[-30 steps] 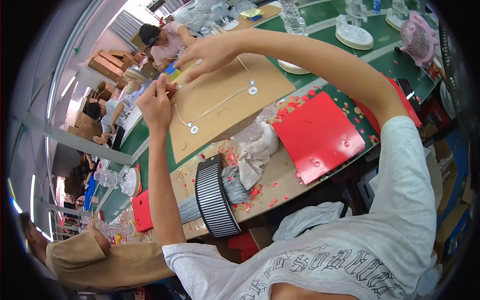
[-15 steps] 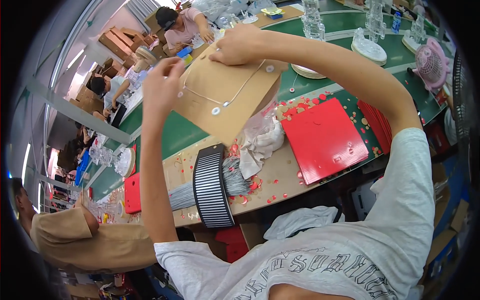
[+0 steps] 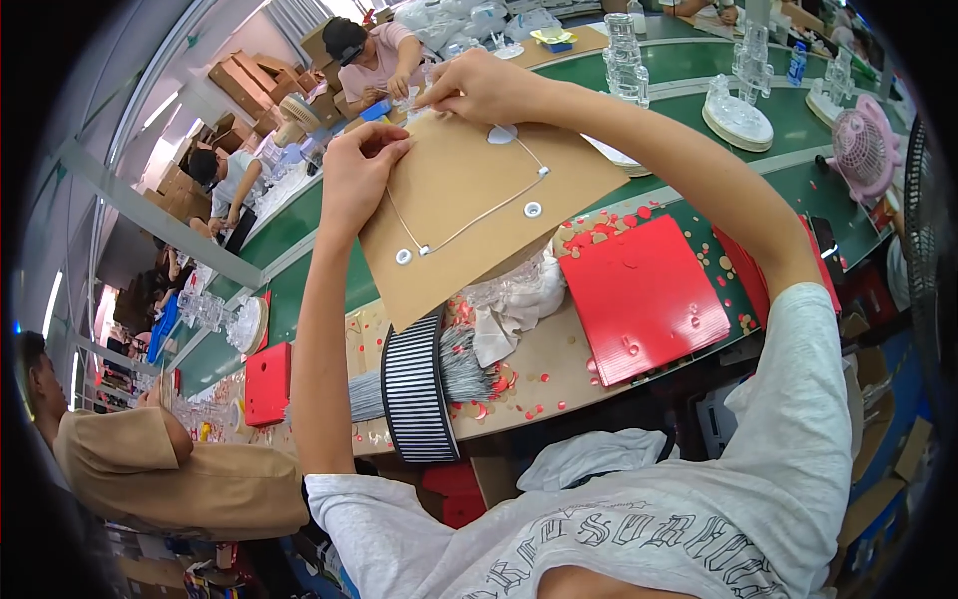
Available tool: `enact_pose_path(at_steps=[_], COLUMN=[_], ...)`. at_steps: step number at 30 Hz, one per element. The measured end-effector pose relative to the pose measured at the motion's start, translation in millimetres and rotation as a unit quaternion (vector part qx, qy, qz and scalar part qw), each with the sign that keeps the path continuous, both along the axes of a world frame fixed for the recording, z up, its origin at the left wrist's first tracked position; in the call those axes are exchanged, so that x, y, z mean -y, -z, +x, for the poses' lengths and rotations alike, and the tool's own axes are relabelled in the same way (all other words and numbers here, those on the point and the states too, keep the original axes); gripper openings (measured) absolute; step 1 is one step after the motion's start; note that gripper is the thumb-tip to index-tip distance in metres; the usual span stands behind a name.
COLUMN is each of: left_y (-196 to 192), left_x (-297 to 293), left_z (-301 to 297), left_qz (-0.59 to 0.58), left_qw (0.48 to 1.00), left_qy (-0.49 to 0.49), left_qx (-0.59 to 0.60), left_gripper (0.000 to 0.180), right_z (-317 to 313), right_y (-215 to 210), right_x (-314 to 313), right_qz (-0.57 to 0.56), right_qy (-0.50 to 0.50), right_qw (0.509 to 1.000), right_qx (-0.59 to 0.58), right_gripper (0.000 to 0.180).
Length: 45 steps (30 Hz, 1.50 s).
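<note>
A brown cardboard sheet (image 3: 469, 170) hangs tilted over the table in front of me. White ring eyelets (image 3: 533, 210) sit in it, and a thin pale cord (image 3: 484, 216) runs across its face through small white clips. My left hand (image 3: 361, 172) is closed in a pinch at the sheet's upper left edge. At the top edge my right hand (image 3: 489, 92) is closed too, thumb and fingers pinching there; its exact grip is partly hidden. Below the sheet, a black-and-white striped band (image 3: 414, 389) lies around a bundle of grey strands (image 3: 467, 364).
Red flat sheets (image 3: 649, 299) are stacked at right among red and brown discs. A crumpled white cloth (image 3: 519, 309) lies beside them. Clear plastic pieces on round bases (image 3: 738, 115) stand on the green surface (image 3: 689, 140), near a pink fan (image 3: 863, 150). Co-workers (image 3: 374, 60) sit across and at left.
The cardboard sheet has turned and swung right, showing its face more fully. My left hand has moved right and closed in on its edge; my right hand has shifted only slightly.
</note>
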<state>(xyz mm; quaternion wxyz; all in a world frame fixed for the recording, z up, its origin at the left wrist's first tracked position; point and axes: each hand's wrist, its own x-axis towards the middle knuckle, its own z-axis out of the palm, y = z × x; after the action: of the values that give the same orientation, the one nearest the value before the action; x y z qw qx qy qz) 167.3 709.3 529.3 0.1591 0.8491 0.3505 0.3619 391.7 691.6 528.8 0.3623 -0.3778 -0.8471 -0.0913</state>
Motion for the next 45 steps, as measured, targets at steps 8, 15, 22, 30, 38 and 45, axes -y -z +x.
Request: enact_pose_path(at_steps=[8, 15, 22, 30, 38, 45], left_y=[-1.1, 2.1, 0.5, 1.1, 2.3, 4.1], left_x=[16.6, 13.3, 21.4, 23.0, 21.8, 13.7], left_z=[18.3, 25.4, 29.1, 29.9, 33.3, 33.3], left_qz=[0.107, 0.263, 0.229, 0.193, 0.118, 0.161], left_qw=[0.994, 0.963, 0.970, 0.981, 0.993, 0.987], left_qy=[-0.020, 0.013, -0.003, 0.007, -0.001, -0.008], left_qx=[-0.001, -0.060, -0.074, -0.034, 0.003, -0.009], left_gripper=[0.017, 0.011, 0.013, 0.015, 0.012, 0.011], right_z=[6.1, 10.4, 11.6, 16.1, 18.7, 15.7], right_y=[8.6, 11.8, 13.9, 13.1, 18.0, 12.8], right_x=[3.2, 5.5, 13.7, 15.5, 11.7, 7.4], right_qz=[0.024, 0.062, 0.081, 0.083, 0.101, 0.107], right_qy=[-0.027, -0.054, -0.009, -0.012, -0.034, -0.026], right_qw=[0.998, 0.995, 0.997, 0.996, 0.994, 0.993], right_qx=[-0.060, -0.059, -0.019, -0.007, -0.007, 0.032], right_gripper=[0.011, 0.010, 0.010, 0.009, 0.008, 0.010])
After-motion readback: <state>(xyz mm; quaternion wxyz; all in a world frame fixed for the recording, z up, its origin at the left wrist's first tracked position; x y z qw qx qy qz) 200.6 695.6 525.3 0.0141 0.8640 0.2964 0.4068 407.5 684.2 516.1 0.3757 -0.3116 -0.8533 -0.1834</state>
